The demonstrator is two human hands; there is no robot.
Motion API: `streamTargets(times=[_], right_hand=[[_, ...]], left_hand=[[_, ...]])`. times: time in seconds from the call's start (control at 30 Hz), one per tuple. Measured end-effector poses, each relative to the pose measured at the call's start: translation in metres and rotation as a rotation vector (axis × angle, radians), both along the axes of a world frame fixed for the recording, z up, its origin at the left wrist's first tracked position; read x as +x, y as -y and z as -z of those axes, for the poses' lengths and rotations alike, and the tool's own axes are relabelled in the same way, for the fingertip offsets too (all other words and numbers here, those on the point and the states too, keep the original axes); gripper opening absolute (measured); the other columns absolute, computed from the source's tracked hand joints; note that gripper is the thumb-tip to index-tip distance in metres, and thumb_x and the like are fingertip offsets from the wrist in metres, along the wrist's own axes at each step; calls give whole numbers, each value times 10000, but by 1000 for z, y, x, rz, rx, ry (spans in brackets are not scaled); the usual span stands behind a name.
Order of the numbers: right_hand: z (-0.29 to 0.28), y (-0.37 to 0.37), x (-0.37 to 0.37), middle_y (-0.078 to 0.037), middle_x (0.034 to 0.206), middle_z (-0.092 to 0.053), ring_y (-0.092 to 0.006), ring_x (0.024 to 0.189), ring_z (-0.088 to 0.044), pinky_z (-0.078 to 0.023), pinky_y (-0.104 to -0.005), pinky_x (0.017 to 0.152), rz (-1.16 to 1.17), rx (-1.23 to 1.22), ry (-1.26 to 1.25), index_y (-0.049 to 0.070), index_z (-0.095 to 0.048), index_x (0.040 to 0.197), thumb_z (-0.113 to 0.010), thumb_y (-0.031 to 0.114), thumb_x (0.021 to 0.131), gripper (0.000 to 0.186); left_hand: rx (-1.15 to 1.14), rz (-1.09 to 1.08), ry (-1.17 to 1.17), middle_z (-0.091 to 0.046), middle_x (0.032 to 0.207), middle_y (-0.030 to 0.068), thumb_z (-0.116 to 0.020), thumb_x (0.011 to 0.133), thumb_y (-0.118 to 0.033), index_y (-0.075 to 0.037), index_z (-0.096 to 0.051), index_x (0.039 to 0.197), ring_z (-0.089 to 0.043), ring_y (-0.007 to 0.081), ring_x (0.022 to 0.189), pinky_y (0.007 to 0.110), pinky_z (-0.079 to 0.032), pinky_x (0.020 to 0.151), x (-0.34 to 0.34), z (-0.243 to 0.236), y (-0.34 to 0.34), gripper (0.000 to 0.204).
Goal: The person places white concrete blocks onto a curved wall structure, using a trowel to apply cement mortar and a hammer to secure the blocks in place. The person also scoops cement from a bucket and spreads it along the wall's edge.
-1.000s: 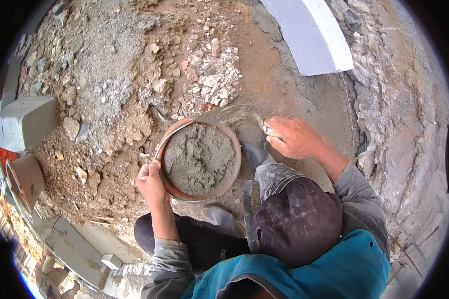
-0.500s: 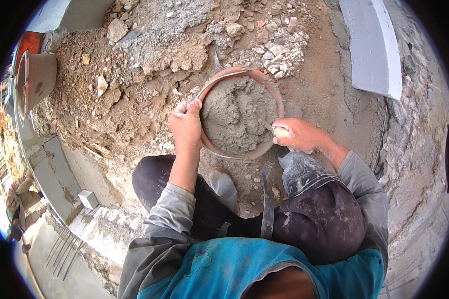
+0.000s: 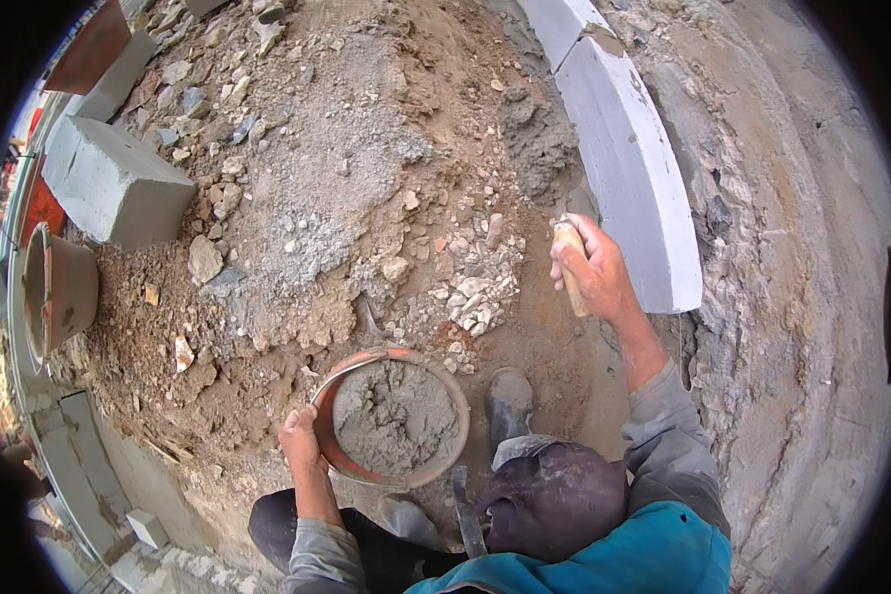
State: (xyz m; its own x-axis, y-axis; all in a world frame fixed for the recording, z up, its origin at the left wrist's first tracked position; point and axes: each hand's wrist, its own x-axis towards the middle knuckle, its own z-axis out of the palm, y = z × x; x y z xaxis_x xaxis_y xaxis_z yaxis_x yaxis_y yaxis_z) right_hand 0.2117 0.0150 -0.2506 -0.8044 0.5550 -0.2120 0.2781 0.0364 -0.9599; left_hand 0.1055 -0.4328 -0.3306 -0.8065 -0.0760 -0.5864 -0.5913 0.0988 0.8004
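My left hand is closed on the left rim of a round orange-brown bucket. Grey wet mortar fills much of the bucket, its surface rough and hollowed. Ahead and to the right, my right hand grips a trowel by its wooden handle. Just beyond that hand lies a lump of grey mortar, beside a long pale grey concrete kerb block. The trowel's blade cannot be made out against the mortar; whether it carries any is unclear.
Broken stones and loose earth cover the ground ahead. At the far left are a concrete block and a second bucket tipped on its side. A small white block sits at lower left. My boot stands right of the mortar bucket.
My right hand has moved the trowel from the bucket forward and right, to the kerb block. My left hand stays on the rim. The view has shifted forward, showing more kerb and ground.
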Motion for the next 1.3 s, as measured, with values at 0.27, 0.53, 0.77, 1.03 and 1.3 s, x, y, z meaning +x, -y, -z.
streamTargets(times=[0.27, 0.53, 0.77, 1.03, 1.3], right_hand=[[165, -214, -130, -291, 1028, -646, -473, 1003, -605, -486, -496, 864, 461, 692, 356, -38, -534, 1123, -649, 230, 848, 401], [228, -254, -175, -310, 1088, -632, -417, 1061, -613, -476, -476, 899, 292, 296, 431, -64, -597, 1091, -541, 311, 875, 437], [173, -275, -168, -291, 1031, -655, -419, 1010, -634, -496, -451, 877, -50, 571, 617, -71, -662, 982, -533, 238, 873, 352], [186, -352, -240, -282, 1127, -628, -405, 1059, -619, -488, -453, 908, -154, 740, 748, -67, -685, 971, -504, 241, 875, 369], [231, -373, -276, -248, 965, -626, -332, 804, -625, -486, -429, 651, 409, 167, 276, -116, -602, 1025, -551, 209, 877, 361]], left_hand=[[-56, -13, 0, -572, 748, -16, -680, 855, -125, -98, -526, 715, -491, 83, 662, 241, -434, 634, 5, 0, -6, 210], [-75, 0, 16, -625, 796, -17, -731, 857, -224, -90, -602, 827, -559, 85, 709, 229, -450, 670, 8, 1, -2, 189], [-116, 11, -23, -554, 733, -57, -694, 872, -145, -128, -530, 755, -486, 56, 660, 224, -416, 620, 11, 1, 1, 202], [-108, 15, 8, -650, 839, 22, -711, 876, -194, -59, -602, 837, -610, 126, 766, 263, -500, 728, 14, 4, -4, 178], [-105, 35, -20, -622, 802, 5, -668, 900, -170, -64, -596, 827, -579, 119, 730, 260, -480, 704, 13, 0, 5, 148]])
